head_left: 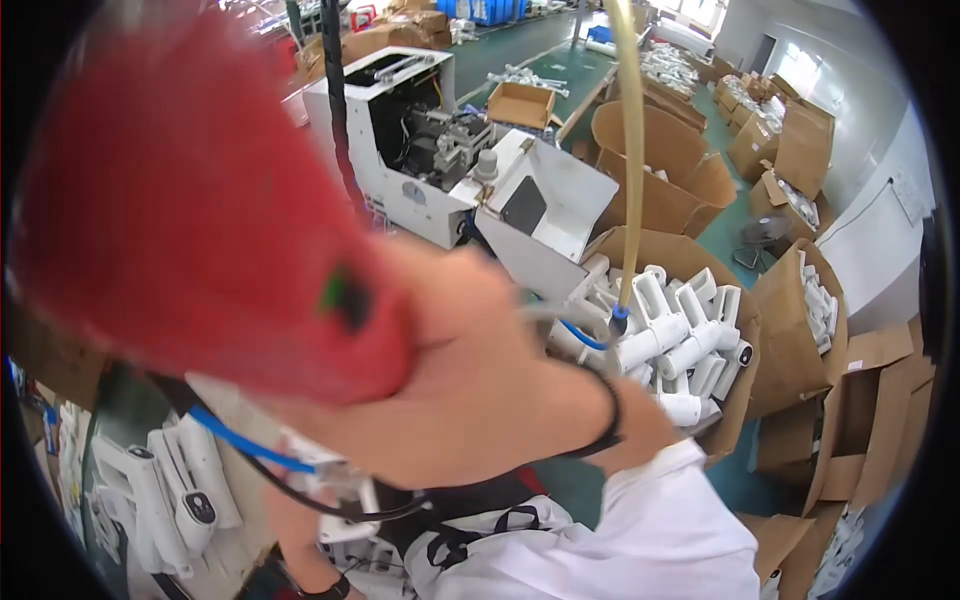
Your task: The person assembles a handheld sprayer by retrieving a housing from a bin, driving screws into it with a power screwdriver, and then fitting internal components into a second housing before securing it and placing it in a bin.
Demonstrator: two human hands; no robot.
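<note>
Close in front of me, my right hand [460, 380] is wrapped round a thick red handheld tool [200, 220] with a small green-and-black patch. Motion smears the tool, and its far end runs off past the upper left, so its exact kind does not show. A black band circles the wrist above a white sleeve [670, 530]. Lower down, my left hand [288, 520] is beside a white plastic part [350, 492] at the work surface. Its fingers are mostly hidden behind the right hand and a black cable. White tubular parts [160, 490] lie to its left.
An opened white machine [385, 150] stands ahead. Right of it, a cardboard box [735, 400] holds many white plastic parts [665, 335]. A yellowish hose [632, 150] hangs down with a blue fitting [618, 318]. More cartons [800, 340] line the right side.
</note>
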